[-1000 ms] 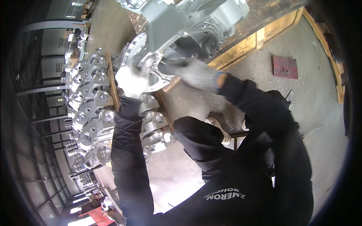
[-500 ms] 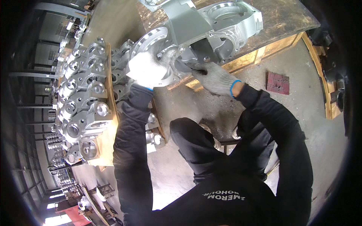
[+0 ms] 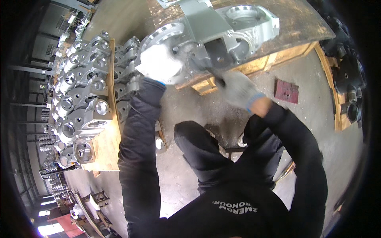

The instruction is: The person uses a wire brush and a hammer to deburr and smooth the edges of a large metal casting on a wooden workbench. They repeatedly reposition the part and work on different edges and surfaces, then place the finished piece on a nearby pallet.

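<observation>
Grey valve casting (image 3: 214,31) on bench (image 3: 301,23), round flange facing the person, long axis running upper right, left hand (image 3: 158,63) flat against flange, right hand (image 3: 236,87) closed on dark tool (image 3: 214,75).

Both hands wear white knit gloves. The left hand (image 3: 158,63), at about 11 o'clock, has a glove w/ a thin blue edge at the wrist. The right hand (image 3: 237,89), at about 1 o'clock, has a greyer, dirtier glove w/ a blue cuff too. Both arms are in long black sleeves, soft and a bit wrinkly. The top is black w/ small white letters on the chest at 6 o'clock. The legs are in black trousers, near the middle.
</observation>
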